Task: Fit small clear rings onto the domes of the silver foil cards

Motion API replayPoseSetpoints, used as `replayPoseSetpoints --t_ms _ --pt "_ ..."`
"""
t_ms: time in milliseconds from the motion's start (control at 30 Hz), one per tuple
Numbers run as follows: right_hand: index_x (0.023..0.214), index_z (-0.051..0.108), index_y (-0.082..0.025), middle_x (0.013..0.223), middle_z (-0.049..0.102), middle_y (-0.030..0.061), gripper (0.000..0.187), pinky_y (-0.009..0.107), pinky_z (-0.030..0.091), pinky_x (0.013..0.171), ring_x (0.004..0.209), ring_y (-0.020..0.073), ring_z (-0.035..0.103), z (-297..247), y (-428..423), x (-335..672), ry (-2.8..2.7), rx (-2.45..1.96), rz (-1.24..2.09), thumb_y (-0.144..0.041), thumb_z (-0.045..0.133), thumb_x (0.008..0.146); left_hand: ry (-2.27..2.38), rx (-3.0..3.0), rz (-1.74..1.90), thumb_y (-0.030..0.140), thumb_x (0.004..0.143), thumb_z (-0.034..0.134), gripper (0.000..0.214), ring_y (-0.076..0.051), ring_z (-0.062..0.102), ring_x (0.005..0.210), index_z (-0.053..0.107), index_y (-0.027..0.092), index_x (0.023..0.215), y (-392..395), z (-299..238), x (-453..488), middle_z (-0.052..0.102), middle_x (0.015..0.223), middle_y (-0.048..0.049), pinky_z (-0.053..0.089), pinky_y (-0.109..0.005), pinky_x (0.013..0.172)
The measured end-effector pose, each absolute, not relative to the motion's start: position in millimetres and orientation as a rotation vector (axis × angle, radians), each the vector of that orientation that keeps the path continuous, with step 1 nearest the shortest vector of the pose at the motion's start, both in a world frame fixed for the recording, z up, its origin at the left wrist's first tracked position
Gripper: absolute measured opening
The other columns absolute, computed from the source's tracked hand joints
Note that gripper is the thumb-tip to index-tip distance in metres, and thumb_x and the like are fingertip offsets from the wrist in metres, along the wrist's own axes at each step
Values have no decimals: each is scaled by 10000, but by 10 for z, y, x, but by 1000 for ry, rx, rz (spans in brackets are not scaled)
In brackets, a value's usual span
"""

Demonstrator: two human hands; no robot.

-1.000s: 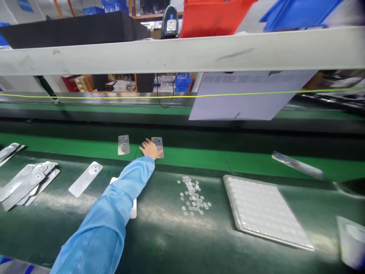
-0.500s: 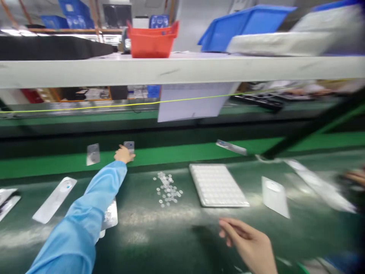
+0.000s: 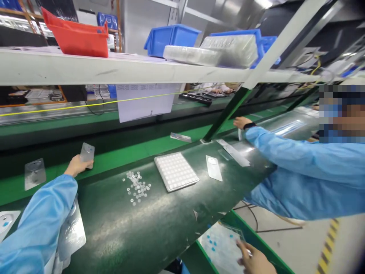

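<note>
Our left arm stretches forward and across in a light blue sleeve, elbow low at the lower left of the view and wrist bare past the cuff. Our left hand [image 3: 76,166] lies knuckles up at full reach, its fingers curled in a closed grip. Our right hand [image 3: 255,260] sits low and near the body at the bottom edge, back toward us, fingers bent, the thumb pinching inward.

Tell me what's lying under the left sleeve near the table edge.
Shiny clear blister packs stick out from beneath the left sleeve on the dark green table. How many are stacked, and their covered parts, cannot be seen.
</note>
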State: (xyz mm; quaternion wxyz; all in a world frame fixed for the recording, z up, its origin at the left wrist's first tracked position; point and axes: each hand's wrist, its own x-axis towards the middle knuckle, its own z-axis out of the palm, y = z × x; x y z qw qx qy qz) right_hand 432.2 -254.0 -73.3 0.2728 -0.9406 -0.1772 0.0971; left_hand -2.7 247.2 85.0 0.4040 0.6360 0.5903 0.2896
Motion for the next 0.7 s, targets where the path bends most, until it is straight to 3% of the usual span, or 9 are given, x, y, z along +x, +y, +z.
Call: replayPoseSetpoints --t_ms 100,200,267,367,433,567,700 --pt "772 663 -278 629 694 115 264 454 505 499 490 325 648 -729 -2373 4253 -542 -2466 94 -449 468 720 1416 1462 799 230 845 732 259 -197 716 747 621 111 1046 1947 685 55 744 837 -55 582 -290 665" --pt "889 681 -225 952 731 182 294 471 570 658 824 360 718 -549 -1895 3936 -897 -2208 -80 -394 516 715 1153 1178 804 291 784 786 424 -253 752 815 620 124 1137 1213 474 173 769 974 -122 619 -380 754" --pt "940 711 -208 1135 710 187 296 466 583 778 1033 363 687 -358 -1509 3527 -1089 -2012 -57 -413 574 777 973 910 751 306 687 866 510 -294 758 832 639 119 1103 747 330 246 772 987 -150 617 -416 776" --pt "1269 641 -187 1067 751 136 414 355 602 694 864 263 735 -76 -1013 2748 -1159 -1747 369 -418 572 932 848 796 704 295 651 900 471 -307 752 894 691 119 1035 271 155 321 775 999 -149 599 -431 844" --pt "1349 590 -177 1001 762 110 451 296 587 631 795 227 736 30 -778 2287 -1219 -1581 680 -420 571 970 823 801 716 276 645 908 423 -297 740 958 722 123 993 125 81 346 777 1016 -137 574 -408 904" --pt "1085 724 -165 778 733 49 326 232 482 466 561 160 653 -8 -528 1825 -1314 -1479 879 -441 639 935 840 657 832 389 699 870 404 -284 720 1035 753 129 984 90 22 359 776 1065 -129 536 -371 965" --pt "991 751 -169 675 704 19 279 236 487 502 547 157 634 -111 -513 1804 -1371 -1495 946 -424 655 935 928 618 966 437 727 842 454 -300 727 1022 744 124 1041 150 35 335 780 1054 -145 559 -371 901"
